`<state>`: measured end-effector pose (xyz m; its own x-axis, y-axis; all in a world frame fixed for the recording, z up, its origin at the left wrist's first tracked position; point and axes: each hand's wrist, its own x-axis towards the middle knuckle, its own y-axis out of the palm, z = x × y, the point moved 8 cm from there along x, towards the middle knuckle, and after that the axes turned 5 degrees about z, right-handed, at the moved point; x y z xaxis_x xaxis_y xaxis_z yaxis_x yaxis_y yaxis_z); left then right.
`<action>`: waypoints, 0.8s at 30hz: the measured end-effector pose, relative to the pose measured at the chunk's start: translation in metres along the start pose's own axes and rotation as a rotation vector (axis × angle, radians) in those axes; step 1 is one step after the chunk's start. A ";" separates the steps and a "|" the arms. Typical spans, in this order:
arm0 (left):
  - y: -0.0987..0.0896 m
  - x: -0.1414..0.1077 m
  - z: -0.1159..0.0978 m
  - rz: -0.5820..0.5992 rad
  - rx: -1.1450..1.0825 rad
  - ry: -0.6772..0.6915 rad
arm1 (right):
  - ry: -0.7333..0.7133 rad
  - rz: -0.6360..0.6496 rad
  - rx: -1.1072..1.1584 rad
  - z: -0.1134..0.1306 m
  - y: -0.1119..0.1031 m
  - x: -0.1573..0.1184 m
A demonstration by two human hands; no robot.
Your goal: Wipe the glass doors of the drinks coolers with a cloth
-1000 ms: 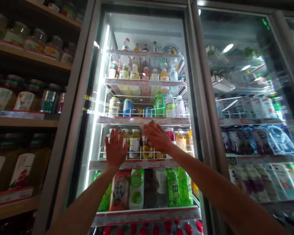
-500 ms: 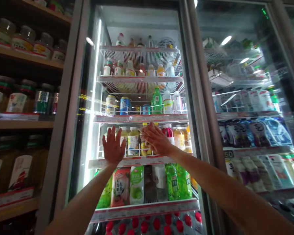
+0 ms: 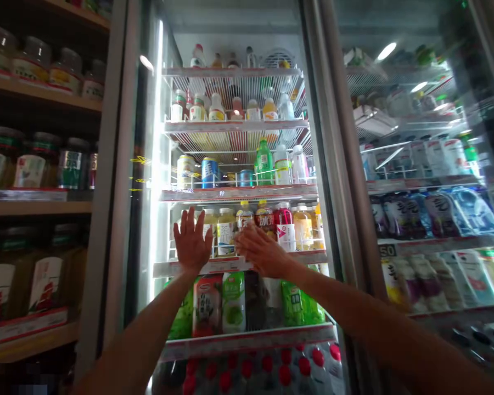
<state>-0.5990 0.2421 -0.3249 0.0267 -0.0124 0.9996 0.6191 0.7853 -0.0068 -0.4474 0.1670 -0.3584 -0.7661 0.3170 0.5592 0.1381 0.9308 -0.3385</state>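
Both arms reach toward a lit glass-fronted drinks cooler. My left hand (image 3: 192,241) is raised, fingers spread, holding nothing, in front of the pale tea bottles (image 3: 225,230) on the fourth shelf down. To its right my right hand (image 3: 263,251) is tilted inward with its fingers extended and nothing visible in it. It covers the lower part of the yellow-capped bottles (image 3: 245,214). A bottle of red drink (image 3: 284,226) stands just to the right of that hand. Whether either hand touches the glass cannot be told.
Below the hands are green cartons or bottles (image 3: 234,302) and a red one (image 3: 207,306); red-capped bottles (image 3: 267,365) fill the bottom. Wooden shelves (image 3: 37,208) with jars stand at left. Another glass-door cooler section (image 3: 436,244) is at right, past a metal frame (image 3: 346,164).
My right hand has moved lower, uncovering the tops of the yellow-capped bottles. My left hand has barely shifted. The view has moved slightly.
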 end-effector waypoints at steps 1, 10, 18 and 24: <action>0.000 0.000 0.001 0.003 -0.002 -0.004 | -0.078 0.040 0.007 0.010 0.004 -0.002; -0.018 0.002 -0.042 -0.063 -0.223 0.047 | 0.287 -0.256 0.107 -0.072 -0.032 0.001; 0.013 0.002 -0.132 0.062 -0.686 -0.009 | 0.262 -0.190 0.019 -0.054 -0.021 -0.032; 0.024 0.015 -0.157 0.018 -0.383 -0.047 | 0.717 -0.282 -0.195 -0.121 -0.046 -0.087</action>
<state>-0.4607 0.1636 -0.3150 0.0096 0.0343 0.9994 0.8674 0.4970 -0.0254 -0.3112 0.1191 -0.2998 -0.2072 0.0425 0.9774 0.1575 0.9875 -0.0096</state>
